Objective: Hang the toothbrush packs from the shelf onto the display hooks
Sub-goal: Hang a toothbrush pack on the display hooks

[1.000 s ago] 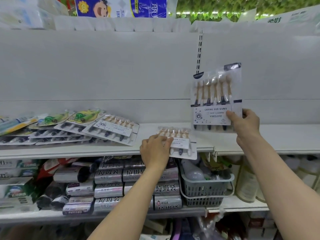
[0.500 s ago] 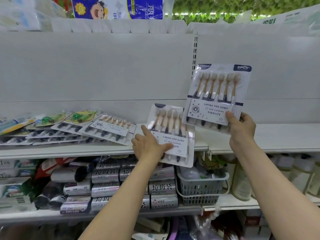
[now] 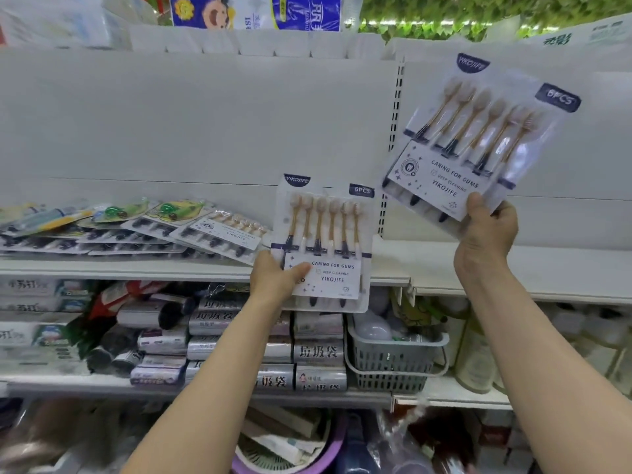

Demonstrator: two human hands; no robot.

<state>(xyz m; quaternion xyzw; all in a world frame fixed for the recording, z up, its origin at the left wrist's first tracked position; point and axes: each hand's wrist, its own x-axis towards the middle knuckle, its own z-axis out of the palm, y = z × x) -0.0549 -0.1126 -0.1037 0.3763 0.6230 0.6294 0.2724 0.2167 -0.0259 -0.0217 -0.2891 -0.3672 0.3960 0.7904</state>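
Observation:
My left hand (image 3: 277,280) grips the lower left corner of a white six-brush toothbrush pack (image 3: 325,234), held upright in front of the white shelf (image 3: 136,266). My right hand (image 3: 487,230) holds a second identical pack (image 3: 475,138) by its bottom edge, raised and tilted to the right against the white back panel (image 3: 205,124). A fanned pile of more toothbrush packs (image 3: 136,227) lies on the shelf at the left. No display hook is visible in this view.
A slotted upright rail (image 3: 396,107) splits the back panel. Below the shelf lie rolls of bin bags (image 3: 318,354), a grey basket (image 3: 393,357) and toothpaste boxes (image 3: 30,336). Tissue packs (image 3: 256,12) stand on top.
My left hand lifted its pack off the shelf and stood it upright. My right hand raised its pack higher and tilted it to the right.

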